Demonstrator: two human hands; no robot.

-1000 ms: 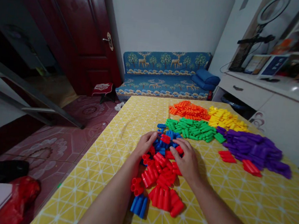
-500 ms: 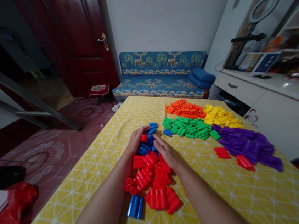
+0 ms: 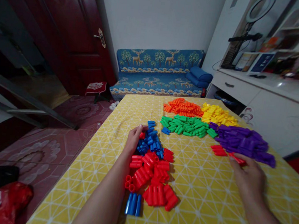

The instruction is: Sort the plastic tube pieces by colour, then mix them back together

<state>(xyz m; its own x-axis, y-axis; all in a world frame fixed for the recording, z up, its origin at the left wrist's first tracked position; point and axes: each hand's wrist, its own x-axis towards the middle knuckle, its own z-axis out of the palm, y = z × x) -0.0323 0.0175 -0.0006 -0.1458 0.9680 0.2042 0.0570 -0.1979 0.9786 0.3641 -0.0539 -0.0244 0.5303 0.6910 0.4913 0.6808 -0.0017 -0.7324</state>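
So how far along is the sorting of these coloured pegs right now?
Done: orange, yellow, green and purple piles lie separate. In hand: right hand touches red pegs beside purple; left hand rests against the mixed pile. Left: its red and blue pegs, plus three blue pegs.
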